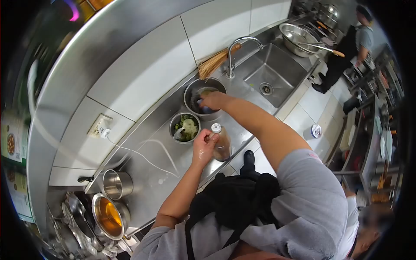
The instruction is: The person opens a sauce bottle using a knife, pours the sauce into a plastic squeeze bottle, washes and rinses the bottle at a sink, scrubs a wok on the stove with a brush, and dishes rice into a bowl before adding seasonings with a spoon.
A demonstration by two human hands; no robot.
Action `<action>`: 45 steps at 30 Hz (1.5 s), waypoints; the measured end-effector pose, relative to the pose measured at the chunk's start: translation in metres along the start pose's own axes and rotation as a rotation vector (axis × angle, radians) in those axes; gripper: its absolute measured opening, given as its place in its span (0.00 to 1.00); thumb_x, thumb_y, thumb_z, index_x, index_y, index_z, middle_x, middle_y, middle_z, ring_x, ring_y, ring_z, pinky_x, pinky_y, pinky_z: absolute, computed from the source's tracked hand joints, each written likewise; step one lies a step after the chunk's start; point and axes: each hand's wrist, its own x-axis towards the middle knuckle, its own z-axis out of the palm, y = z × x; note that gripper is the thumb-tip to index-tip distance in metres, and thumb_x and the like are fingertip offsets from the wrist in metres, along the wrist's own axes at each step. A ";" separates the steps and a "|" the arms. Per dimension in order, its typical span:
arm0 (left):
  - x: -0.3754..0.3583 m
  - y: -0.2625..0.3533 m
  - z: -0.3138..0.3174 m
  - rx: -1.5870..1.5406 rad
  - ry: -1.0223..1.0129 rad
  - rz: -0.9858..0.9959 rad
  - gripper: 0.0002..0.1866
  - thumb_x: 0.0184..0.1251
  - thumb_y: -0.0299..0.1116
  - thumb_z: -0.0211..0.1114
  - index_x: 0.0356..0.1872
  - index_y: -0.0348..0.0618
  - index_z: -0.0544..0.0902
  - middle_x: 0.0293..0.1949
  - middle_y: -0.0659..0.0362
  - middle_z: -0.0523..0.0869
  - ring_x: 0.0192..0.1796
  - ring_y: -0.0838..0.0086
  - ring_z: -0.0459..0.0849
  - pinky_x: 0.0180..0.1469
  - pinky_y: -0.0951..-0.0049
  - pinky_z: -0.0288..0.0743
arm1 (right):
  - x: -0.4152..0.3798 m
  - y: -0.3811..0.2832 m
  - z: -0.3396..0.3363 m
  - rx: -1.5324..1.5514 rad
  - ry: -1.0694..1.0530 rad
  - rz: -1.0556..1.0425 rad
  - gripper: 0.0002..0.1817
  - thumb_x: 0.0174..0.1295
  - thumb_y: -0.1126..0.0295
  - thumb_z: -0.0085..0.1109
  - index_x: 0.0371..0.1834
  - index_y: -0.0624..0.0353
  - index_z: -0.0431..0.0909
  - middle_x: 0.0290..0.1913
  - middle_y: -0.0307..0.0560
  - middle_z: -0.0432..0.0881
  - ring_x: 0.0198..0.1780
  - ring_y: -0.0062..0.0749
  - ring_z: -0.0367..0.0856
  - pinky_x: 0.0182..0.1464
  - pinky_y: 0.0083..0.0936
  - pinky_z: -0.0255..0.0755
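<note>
My left hand (206, 146) is closed around the upper part of a clear bottle (222, 148) with a white cap, which is on the steel counter (149, 169). Reaching into a round steel pot (188, 98) is my right hand (211, 101), partly blurred, its fingertips hidden inside. What it may hold there cannot be made out. Between the pot and the wall side of the bottle, a smaller steel bowl (172, 138) contains green pieces and a pale, creamy mass.
A sink (277, 71) with a curved faucet (231, 65) lies beyond the pot, beside a straw whisk (214, 64). Nearer the left are an empty-looking steel container (117, 184), a pot of orange liquid (108, 216) and a white cable (147, 157). Another person (346, 52) stands at upper right.
</note>
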 end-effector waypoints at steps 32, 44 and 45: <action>0.377 0.147 0.298 -0.061 0.299 0.383 0.21 0.80 0.46 0.50 0.36 0.37 0.75 0.30 0.57 0.78 0.34 0.72 0.74 0.40 0.66 0.70 | -0.231 0.283 -0.178 1.115 0.957 0.019 0.33 0.64 0.50 0.62 0.69 0.54 0.72 0.69 0.51 0.70 0.74 0.44 0.63 0.72 0.40 0.59; 0.430 0.182 0.316 -0.240 0.453 0.383 0.19 0.81 0.43 0.50 0.34 0.38 0.74 0.29 0.60 0.76 0.32 0.77 0.70 0.37 0.71 0.69 | -0.180 0.318 -0.213 0.763 1.211 0.246 0.23 0.68 0.59 0.56 0.65 0.53 0.72 0.58 0.62 0.77 0.63 0.56 0.74 0.65 0.40 0.67; 0.430 0.188 0.313 -0.280 0.492 0.392 0.19 0.81 0.43 0.50 0.33 0.38 0.74 0.29 0.60 0.76 0.32 0.76 0.69 0.36 0.70 0.69 | -0.194 0.300 -0.203 0.766 1.202 0.232 0.23 0.68 0.59 0.56 0.65 0.53 0.72 0.58 0.62 0.77 0.63 0.56 0.74 0.65 0.40 0.67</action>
